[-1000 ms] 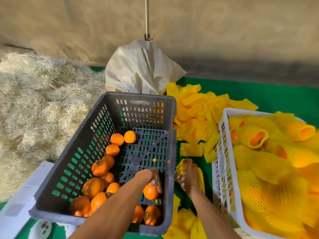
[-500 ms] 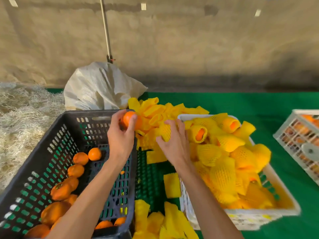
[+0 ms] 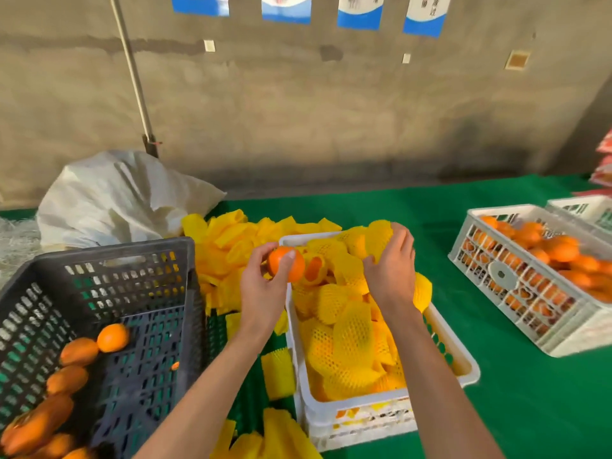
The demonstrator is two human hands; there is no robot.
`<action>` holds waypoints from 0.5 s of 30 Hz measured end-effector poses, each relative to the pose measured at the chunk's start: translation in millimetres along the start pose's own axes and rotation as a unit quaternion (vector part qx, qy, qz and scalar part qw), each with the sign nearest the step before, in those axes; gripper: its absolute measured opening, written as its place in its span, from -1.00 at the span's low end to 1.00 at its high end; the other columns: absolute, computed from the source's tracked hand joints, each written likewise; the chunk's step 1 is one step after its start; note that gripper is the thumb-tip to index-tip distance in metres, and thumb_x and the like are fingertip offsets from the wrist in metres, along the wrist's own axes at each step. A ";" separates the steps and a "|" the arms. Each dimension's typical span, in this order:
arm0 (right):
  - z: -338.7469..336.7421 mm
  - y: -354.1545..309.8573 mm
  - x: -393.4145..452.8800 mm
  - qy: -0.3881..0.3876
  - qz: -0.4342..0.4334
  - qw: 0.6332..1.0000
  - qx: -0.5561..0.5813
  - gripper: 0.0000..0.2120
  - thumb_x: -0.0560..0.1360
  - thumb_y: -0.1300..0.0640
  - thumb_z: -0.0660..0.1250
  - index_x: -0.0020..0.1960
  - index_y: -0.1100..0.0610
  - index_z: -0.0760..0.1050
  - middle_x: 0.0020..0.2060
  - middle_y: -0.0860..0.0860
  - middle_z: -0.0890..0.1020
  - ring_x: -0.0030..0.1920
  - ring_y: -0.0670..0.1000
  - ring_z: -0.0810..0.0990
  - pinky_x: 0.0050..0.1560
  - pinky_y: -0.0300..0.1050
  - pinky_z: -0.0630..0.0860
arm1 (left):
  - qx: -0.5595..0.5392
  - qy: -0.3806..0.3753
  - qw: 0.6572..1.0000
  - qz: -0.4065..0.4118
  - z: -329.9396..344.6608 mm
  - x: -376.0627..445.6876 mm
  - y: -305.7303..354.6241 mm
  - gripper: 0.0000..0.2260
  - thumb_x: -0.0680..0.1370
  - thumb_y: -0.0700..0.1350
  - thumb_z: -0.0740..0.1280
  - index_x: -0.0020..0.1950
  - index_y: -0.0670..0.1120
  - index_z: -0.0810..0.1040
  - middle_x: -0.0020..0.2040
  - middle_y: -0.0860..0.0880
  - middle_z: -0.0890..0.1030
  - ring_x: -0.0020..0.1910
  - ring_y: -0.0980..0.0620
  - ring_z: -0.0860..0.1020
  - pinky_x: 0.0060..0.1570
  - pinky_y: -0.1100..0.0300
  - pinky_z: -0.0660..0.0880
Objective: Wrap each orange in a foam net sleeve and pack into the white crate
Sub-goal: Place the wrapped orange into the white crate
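My left hand (image 3: 261,293) holds a bare orange (image 3: 287,264) by the fingertips above the near-left corner of the white crate (image 3: 361,409). My right hand (image 3: 390,270) grips a yellow foam net sleeve (image 3: 379,235) over the crate's far end, a hand's width to the right of the orange. The crate is heaped with oranges wrapped in yellow net (image 3: 351,336). Several unwrapped oranges (image 3: 112,337) lie in the dark plastic crate (image 3: 109,256) at the left.
Loose yellow sleeves (image 3: 231,243) are piled behind and between the two crates on the green mat (image 3: 430,207). A white sack (image 3: 116,200) and a pole (image 3: 132,74) stand at the back left. More white crates, one full of bare oranges (image 3: 530,246), sit to the right.
My left hand lifted an orange out of the dark crate and carried it right toward the white crate. My right hand picked up a sleeve and moved over the white crate's far end.
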State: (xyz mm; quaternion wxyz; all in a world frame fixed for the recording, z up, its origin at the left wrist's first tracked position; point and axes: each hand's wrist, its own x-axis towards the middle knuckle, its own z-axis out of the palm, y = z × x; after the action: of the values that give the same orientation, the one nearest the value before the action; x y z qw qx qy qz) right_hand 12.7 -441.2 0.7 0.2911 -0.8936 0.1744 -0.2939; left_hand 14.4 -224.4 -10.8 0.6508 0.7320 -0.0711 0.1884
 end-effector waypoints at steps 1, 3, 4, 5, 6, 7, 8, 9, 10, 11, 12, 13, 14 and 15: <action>1.4 7.7 2.3 -0.018 -0.001 1.000 -0.008 -0.39 0.52 0.31 0.36 0.52 0.19 0.24 0.52 0.16 0.25 0.50 0.26 0.27 0.37 0.13 0.40 | -0.005 -0.004 1.000 -0.003 6.7 -1.2 1.2 -0.66 0.60 0.06 0.42 0.34 -0.01 0.56 0.20 0.04 0.61 0.16 0.08 0.56 -0.02 0.48 0.47; 6.3 25.4 7.8 -0.067 -0.005 0.997 -0.035 -0.52 0.57 0.31 0.28 0.48 0.20 0.35 0.51 0.17 0.29 0.49 0.26 0.31 0.38 0.14 0.39 | -0.014 -0.014 1.000 -0.007 19.3 -2.1 3.6 -0.65 0.59 0.05 0.42 0.35 0.00 0.56 0.23 0.03 0.60 0.16 0.09 0.56 -0.03 0.47 0.49; 8.7 34.9 10.8 -0.093 0.004 0.995 -0.042 -0.56 0.60 0.30 0.25 0.48 0.19 0.38 0.51 0.18 0.33 0.47 0.28 0.33 0.39 0.15 0.38 | -0.014 -0.018 1.000 -0.006 24.3 -1.9 4.2 -0.66 0.59 0.05 0.42 0.35 0.01 0.56 0.23 0.03 0.60 0.16 0.10 0.56 -0.05 0.48 0.48; 10.1 44.0 13.9 -0.116 0.019 0.992 -0.046 -0.58 0.63 0.28 0.22 0.48 0.17 0.40 0.50 0.19 0.36 0.45 0.30 0.36 0.39 0.16 0.38 | -0.011 -0.020 1.000 -0.005 28.3 -1.8 4.5 -0.66 0.59 0.04 0.43 0.35 0.01 0.56 0.23 0.04 0.60 0.16 0.11 0.55 -0.06 0.49 0.47; 10.8 52.2 17.2 -0.135 0.036 0.989 -0.054 -0.58 0.65 0.24 0.20 0.49 0.13 0.40 0.49 0.19 0.39 0.44 0.31 0.37 0.39 0.18 0.38 | -0.008 -0.021 1.000 -0.004 31.1 -1.6 4.6 -0.66 0.59 0.04 0.43 0.35 0.02 0.56 0.24 0.04 0.60 0.16 0.12 0.55 -0.06 0.50 0.47; 10.3 59.4 20.1 -0.152 0.048 0.985 -0.066 -0.59 0.67 0.20 0.18 0.51 0.09 0.40 0.49 0.18 0.40 0.44 0.31 0.37 0.40 0.20 0.37 | -0.006 -0.021 1.000 -0.005 32.8 -1.5 4.0 -0.66 0.59 0.05 0.43 0.35 0.02 0.56 0.24 0.04 0.60 0.16 0.13 0.55 -0.06 0.50 0.47; 9.4 64.3 23.1 -0.168 0.054 0.981 -0.079 -0.59 0.68 0.16 0.17 0.52 0.05 0.39 0.50 0.16 0.39 0.46 0.30 0.35 0.41 0.21 0.36 | -0.006 -0.019 1.000 -0.008 33.4 -1.2 2.7 -0.66 0.59 0.05 0.42 0.35 0.02 0.56 0.24 0.04 0.60 0.16 0.13 0.55 -0.07 0.50 0.47; 8.8 66.8 25.6 -0.177 0.055 0.979 -0.089 -0.59 0.69 0.12 0.16 0.53 0.02 0.38 0.51 0.14 0.39 0.47 0.28 0.34 0.42 0.22 0.34 | -0.006 -0.017 1.000 -0.012 32.6 -0.9 0.9 -0.65 0.59 0.05 0.42 0.35 0.02 0.56 0.24 0.04 0.60 0.16 0.12 0.55 -0.07 0.50 0.47; 8.1 66.3 27.6 -0.173 0.051 0.979 -0.096 -0.59 0.68 0.10 0.18 0.53 0.02 0.38 0.50 0.13 0.39 0.47 0.26 0.34 0.43 0.21 0.33 | -0.006 -0.014 1.000 -0.017 30.8 -0.9 -0.8 -0.65 0.59 0.06 0.42 0.35 0.01 0.56 0.23 0.04 0.60 0.16 0.11 0.56 -0.08 0.50 0.47; 7.3 62.7 29.0 -0.153 0.041 0.983 -0.093 -0.58 0.67 0.09 0.21 0.52 0.05 0.38 0.48 0.13 0.42 0.45 0.26 0.36 0.42 0.20 0.34 | -0.007 -0.009 1.000 -0.022 28.4 -0.7 -2.6 -0.65 0.59 0.06 0.42 0.35 0.01 0.56 0.22 0.03 0.60 0.15 0.10 0.56 -0.08 0.50 0.48; 6.7 56.5 28.8 -0.125 0.025 0.989 -0.079 -0.58 0.66 0.09 0.24 0.50 0.09 0.40 0.45 0.14 0.45 0.43 0.25 0.38 0.40 0.18 0.35 | -0.006 -0.004 1.000 -0.025 25.7 -0.6 -4.6 -0.65 0.59 0.06 0.41 0.35 0.00 0.56 0.21 0.03 0.61 0.15 0.09 0.56 -0.09 0.50 0.47; 6.3 47.5 27.3 -0.099 0.005 0.993 -0.060 -0.60 0.65 0.08 0.25 0.48 0.12 0.42 0.42 0.15 0.48 0.41 0.24 0.40 0.39 0.17 0.36 | -0.002 0.002 1.000 -0.027 22.6 -0.6 -6.8 -0.65 0.59 0.06 0.41 0.35 -0.01 0.57 0.20 0.02 0.61 0.14 0.08 0.57 -0.09 0.50 0.47; 6.8 36.2 24.3 -0.080 -0.020 0.996 -0.038 -0.61 0.65 0.08 0.26 0.45 0.14 0.45 0.39 0.15 0.51 0.40 0.22 0.41 0.37 0.15 0.38 | 0.005 0.008 1.000 -0.030 19.2 -0.4 -8.7 -0.65 0.60 0.05 0.41 0.35 -0.02 0.57 0.20 0.02 0.62 0.14 0.08 0.57 -0.10 0.51 0.46; 8.3 23.0 19.7 -0.070 -0.045 0.996 -0.015 -0.63 0.65 0.07 0.26 0.43 0.14 0.46 0.37 0.14 0.53 0.40 0.20 0.42 0.37 0.12 0.39 | 0.014 0.013 0.999 -0.033 15.3 -0.2 -10.4 -0.65 0.60 0.05 0.41 0.35 -0.02 0.57 0.20 0.02 0.62 0.13 0.08 0.57 -0.10 0.50 0.46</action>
State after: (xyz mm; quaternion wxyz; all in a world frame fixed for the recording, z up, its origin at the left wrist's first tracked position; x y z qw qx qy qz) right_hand 29.8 -465.0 -10.7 0.2754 -0.9232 0.1182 -0.2407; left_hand 20.6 -238.0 -21.7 0.6476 0.7402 -0.0354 0.1773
